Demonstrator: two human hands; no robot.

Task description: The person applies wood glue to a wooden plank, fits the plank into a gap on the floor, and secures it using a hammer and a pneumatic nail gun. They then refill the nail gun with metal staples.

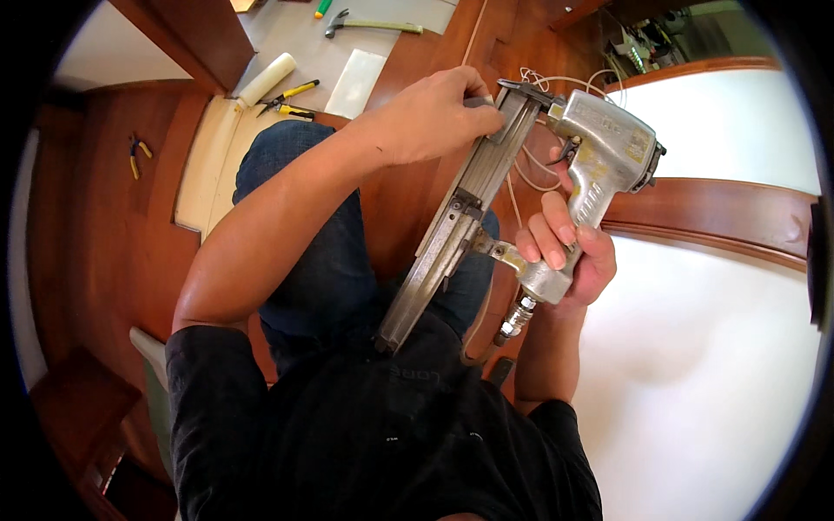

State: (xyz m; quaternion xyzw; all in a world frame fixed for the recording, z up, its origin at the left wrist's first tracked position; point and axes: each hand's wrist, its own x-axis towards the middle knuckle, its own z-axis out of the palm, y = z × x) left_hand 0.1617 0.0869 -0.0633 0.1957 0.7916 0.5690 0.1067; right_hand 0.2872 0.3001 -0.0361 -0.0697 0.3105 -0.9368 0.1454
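Observation:
A pneumatic nail gun (604,143) of worn, silvery metal is held slantwise above my lap. My right hand (569,247) wraps round its handle, below the trigger. The long, narrow magazine (447,230) runs down toward my shirt. At the magazine's upper end, close to the nose, my left hand (439,113) is closed in a pinch. Between its thumb and fingers shows a small grey metal strip (478,102), partly hidden by the fingers. An air fitting (519,317) sits at the bottom of the handle.
A thin pale hose (530,178) loops over the wood floor behind the gun. Farther off lie a claw hammer (373,26), a white roll (268,78), yellow-and-black pliers (291,94) and a white sheet (356,82). More pliers (137,154) are at left. A white panel (708,339) stands at right.

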